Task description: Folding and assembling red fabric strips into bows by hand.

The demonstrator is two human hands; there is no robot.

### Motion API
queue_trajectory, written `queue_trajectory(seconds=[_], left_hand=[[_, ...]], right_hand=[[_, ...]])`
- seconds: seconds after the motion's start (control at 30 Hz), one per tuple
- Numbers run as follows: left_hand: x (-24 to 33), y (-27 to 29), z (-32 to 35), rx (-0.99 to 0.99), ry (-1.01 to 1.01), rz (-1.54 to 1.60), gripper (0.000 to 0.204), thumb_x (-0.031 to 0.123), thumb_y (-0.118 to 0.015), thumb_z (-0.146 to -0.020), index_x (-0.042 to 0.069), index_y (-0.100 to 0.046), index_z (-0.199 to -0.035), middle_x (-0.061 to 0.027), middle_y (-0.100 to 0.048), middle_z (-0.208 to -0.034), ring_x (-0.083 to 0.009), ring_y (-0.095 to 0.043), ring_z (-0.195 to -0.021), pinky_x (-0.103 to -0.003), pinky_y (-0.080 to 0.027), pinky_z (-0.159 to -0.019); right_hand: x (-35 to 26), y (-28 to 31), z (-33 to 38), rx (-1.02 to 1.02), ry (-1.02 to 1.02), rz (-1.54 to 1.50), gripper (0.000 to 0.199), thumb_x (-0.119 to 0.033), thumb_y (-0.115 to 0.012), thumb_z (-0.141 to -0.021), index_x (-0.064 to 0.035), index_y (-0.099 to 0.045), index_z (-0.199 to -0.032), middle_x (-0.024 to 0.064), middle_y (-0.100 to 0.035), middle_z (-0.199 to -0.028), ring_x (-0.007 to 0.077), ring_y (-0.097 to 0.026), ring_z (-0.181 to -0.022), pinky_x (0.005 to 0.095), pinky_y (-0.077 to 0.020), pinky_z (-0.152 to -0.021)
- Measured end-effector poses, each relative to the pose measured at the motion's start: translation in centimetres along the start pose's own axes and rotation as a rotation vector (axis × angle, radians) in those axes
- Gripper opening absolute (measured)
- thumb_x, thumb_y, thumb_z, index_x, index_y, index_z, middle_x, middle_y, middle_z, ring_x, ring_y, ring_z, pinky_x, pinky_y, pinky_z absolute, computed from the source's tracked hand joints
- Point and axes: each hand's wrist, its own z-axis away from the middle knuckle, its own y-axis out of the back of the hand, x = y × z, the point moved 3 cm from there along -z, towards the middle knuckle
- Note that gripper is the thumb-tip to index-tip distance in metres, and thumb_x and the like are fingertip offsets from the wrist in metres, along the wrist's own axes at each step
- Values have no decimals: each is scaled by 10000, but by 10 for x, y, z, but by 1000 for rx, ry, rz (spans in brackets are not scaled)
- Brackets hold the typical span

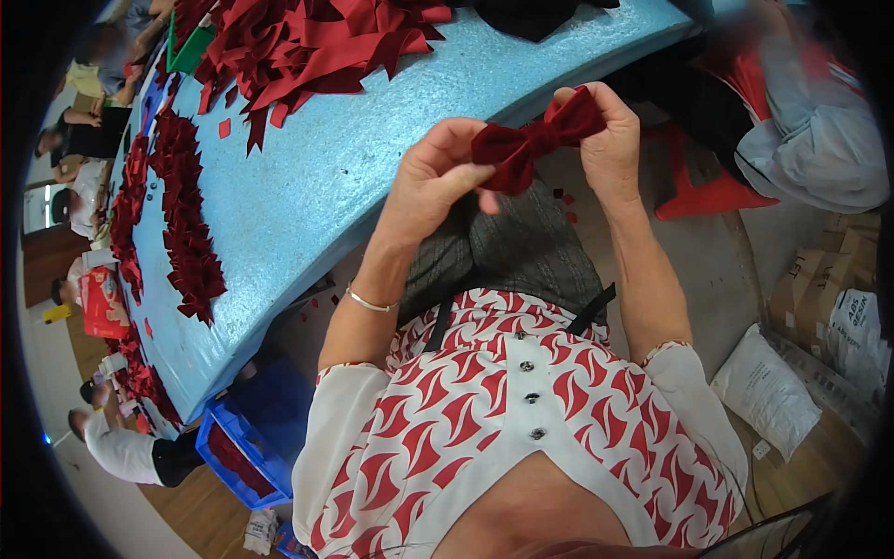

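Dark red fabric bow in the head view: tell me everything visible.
Dark red fabric bow looks soft and velvety, with a gathered centre, puffed side loops and a flap below. It tilts, right side higher in the picture, held up near the edge of the light blue table. The left hand pinches its left end, the right hand its right end. Its back is hidden.

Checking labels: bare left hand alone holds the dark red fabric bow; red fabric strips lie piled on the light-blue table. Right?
Not alone: in the head view, the bare right hand also holds the bow. The left hand does hold it, and the strips lie piled on the table.
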Motion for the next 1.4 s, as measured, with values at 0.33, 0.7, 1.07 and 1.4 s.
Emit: queue_trajectory(seconds=[0.33,0.7,1.07,1.4], left_hand=[[48,-2,-15,150,-358,-819,223,23,-582,-779,-18,-586,-998,-86,-631,-860,-112,-584,-738,-233,-475,-680],[15,2,-28,-108,364,-349,149,58,-611,-769,-2,-616,-905,-20,-624,-755,-66,-578,-704,-219,-465,-675],[2,20,-13,-92,317,-43,165,86,-565,-790,-12,-615,-913,-44,-621,-743,-95,-582,-646,-213,-471,-625],[-52,28,-16,-195,301,-463,219,109,-571,-790,-13,-608,-968,-57,-618,-749,-112,-583,-674,-241,-470,-627]], right_hand=[[-4,-9,-3,-135,40,-3,45,-33,-562,-835,-14,-581,-872,19,-598,-773,78,-559,-706,191,-464,-660],[-18,-12,-3,-443,234,445,182,-28,-537,-802,-16,-541,-984,23,-601,-874,63,-549,-782,210,-452,-711],[12,23,7,-307,-269,73,289,-57,-539,-792,-7,-531,-1076,37,-557,-975,113,-527,-899,205,-411,-797],[35,12,17,-574,-40,340,151,-95,-563,-820,-4,-573,-941,13,-576,-884,70,-531,-784,201,-436,-696]])
